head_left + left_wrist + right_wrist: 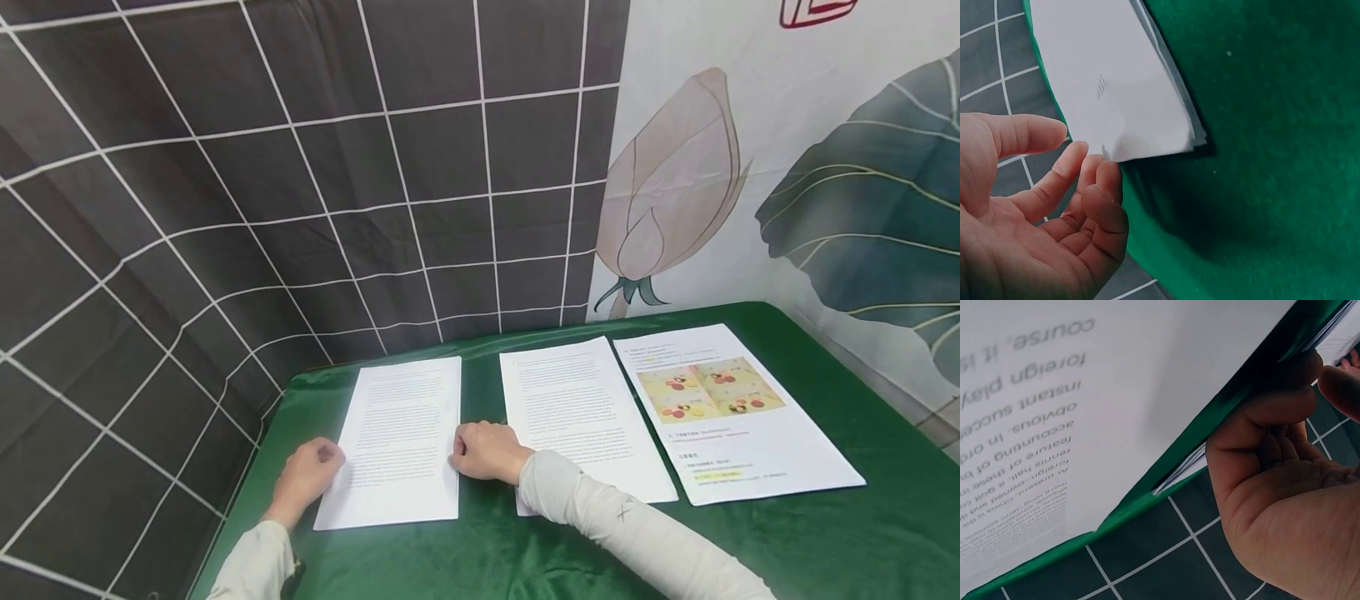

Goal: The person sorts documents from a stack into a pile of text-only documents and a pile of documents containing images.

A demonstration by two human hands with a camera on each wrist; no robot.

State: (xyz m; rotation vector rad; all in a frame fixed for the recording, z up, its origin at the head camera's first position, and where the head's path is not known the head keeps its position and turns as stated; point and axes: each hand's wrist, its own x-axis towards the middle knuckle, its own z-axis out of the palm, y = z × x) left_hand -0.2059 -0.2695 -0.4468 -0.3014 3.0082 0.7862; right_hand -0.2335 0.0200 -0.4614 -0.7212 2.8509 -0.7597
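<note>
On the green cloth in the head view, a stack of printed paper (397, 442) lies between my two hands. My left hand (307, 475) is at its left edge, fingers loosely bent. In the left wrist view, the thumb stands apart from the other fingers (1072, 156), whose tips overlap the paper stack (1116, 94) near its edge. At the right edge of the same stack is my right hand (487, 452), its fingers bent inward. The right wrist view shows these curled fingers (1260, 437) beside the stack's edge (1185, 469), the thumb a little apart from them.
A second printed stack (570, 408) lies just right of my right hand, under part of the white sleeve (600, 500). Farther right is a sheet with colour pictures (720, 417). A dark grid-patterned curtain (435, 158) hangs along the far and left sides of the green cloth (420, 562).
</note>
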